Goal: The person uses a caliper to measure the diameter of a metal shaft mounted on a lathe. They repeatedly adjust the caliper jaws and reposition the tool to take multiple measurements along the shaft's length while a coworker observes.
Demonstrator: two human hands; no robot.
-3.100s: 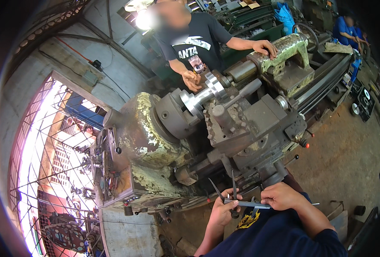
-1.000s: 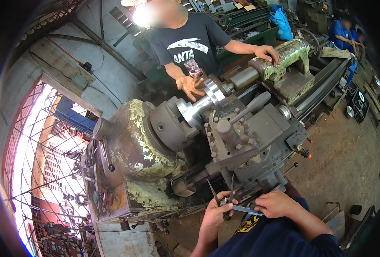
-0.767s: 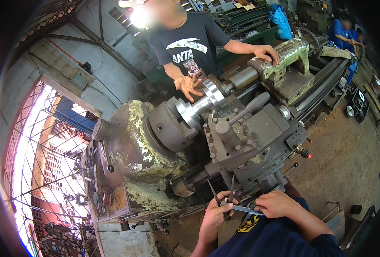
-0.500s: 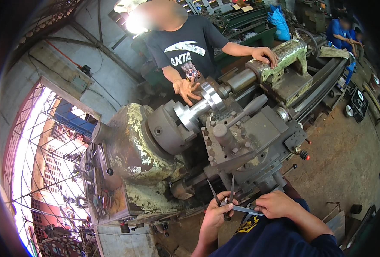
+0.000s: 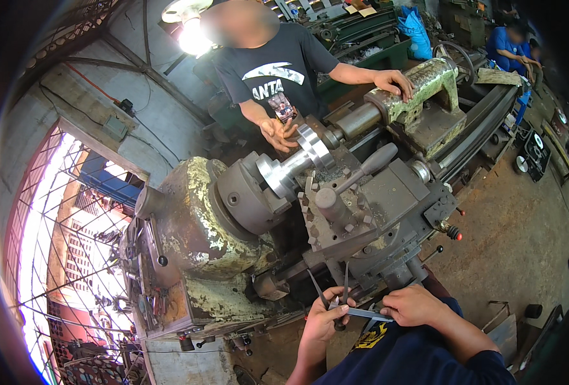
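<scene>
Low in the view, my left hand grips a pair of dividers, its two pointed legs spread and pointing up toward the lathe. A flat steel rule runs from the dividers to my right hand, whose closed fingers hold its other end. Beyond my hands, a shiny turned metal workpiece with two wide flanges sits between the lathe chuck and the tailstock. Nearer me stands the tool post with its long handle.
Across the lathe stands a co-worker in a dark T-shirt, one hand on the tailstock, the other near the workpiece. Hand tools lie by the headstock. Control levers with knobs stick out at the right. Other people sit far right.
The co-worker's hand near the workpiece has drawn its spread fingers in and tilted. The view has shifted slightly. My hands keep the same hold on the dividers and rule.
</scene>
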